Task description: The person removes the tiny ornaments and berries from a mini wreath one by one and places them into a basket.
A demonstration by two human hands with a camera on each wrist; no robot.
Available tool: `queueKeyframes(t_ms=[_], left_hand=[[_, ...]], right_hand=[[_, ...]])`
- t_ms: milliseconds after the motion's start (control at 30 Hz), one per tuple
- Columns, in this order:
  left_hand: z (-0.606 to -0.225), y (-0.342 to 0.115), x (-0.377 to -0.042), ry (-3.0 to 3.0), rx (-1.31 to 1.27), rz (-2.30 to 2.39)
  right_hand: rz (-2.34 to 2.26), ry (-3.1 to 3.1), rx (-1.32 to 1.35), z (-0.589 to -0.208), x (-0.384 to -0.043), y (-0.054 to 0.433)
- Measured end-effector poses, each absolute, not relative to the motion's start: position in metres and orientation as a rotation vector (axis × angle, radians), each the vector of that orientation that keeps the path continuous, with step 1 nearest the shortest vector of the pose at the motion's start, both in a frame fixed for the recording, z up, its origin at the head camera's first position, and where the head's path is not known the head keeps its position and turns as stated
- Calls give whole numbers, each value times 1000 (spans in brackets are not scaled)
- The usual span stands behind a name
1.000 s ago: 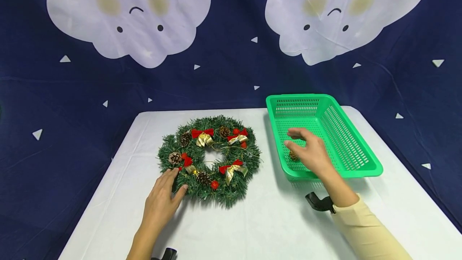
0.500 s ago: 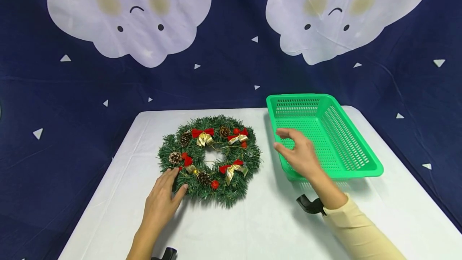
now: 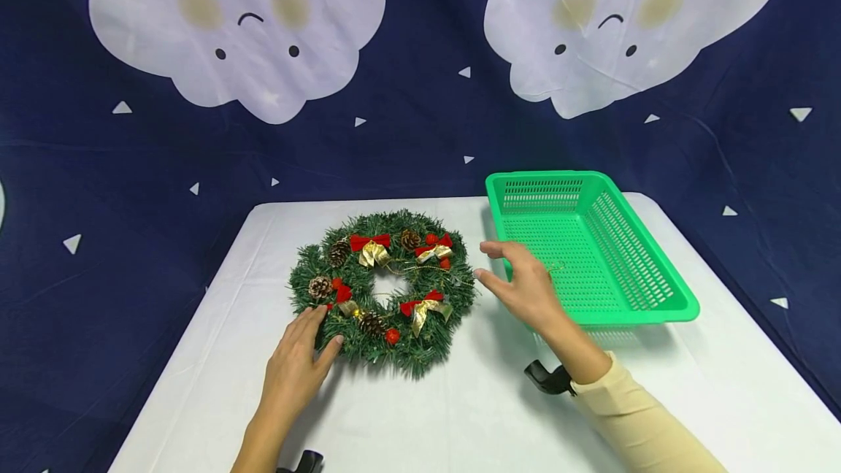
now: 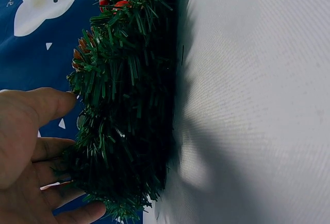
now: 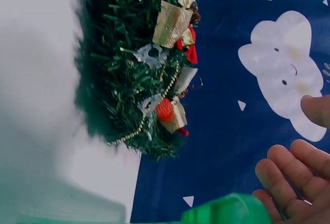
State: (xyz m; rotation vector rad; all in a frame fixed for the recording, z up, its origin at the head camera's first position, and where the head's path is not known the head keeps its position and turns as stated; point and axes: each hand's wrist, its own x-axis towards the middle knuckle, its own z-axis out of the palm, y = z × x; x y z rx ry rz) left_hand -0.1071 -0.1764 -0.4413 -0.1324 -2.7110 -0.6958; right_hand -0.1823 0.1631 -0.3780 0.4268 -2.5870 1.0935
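Note:
A green Christmas wreath [image 3: 420, 352] lies on the white table, trimmed with pinecones [image 3: 372, 323], red balls and red bows with gold ribbons [image 3: 425, 312]. My left hand [image 3: 296, 363] touches its near left edge; in the left wrist view the fingertips are right at the green strands [image 4: 124, 105]. My right hand [image 3: 524, 289] is held over the left rim of the green basket [image 3: 637, 254], thumb and fingers apart, with nothing between them. Its fingertips point toward the wreath's right side. A thin gold loop [image 3: 558, 266] shows in the basket, just behind that hand.
The basket stands at the table's right side. White cloth [image 3: 427, 422] covers the table. A dark blue backdrop with clouds [image 3: 263, 86] hangs behind it. Black wrist mounts [image 3: 548, 378] sit on both wrists.
My right hand has moved left, from over the basket toward the wreath. The pinecone seen in the basket earlier is now hidden behind it. My left hand has stayed at the wreath's edge.

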Motion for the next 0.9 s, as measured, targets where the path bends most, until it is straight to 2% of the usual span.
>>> queueKeyframes(t_ms=[900], left_hand=[[-441, -175, -107, -2731, -116, -694]], right_hand=[[1106, -2455, 643, -395, -180, 117]])
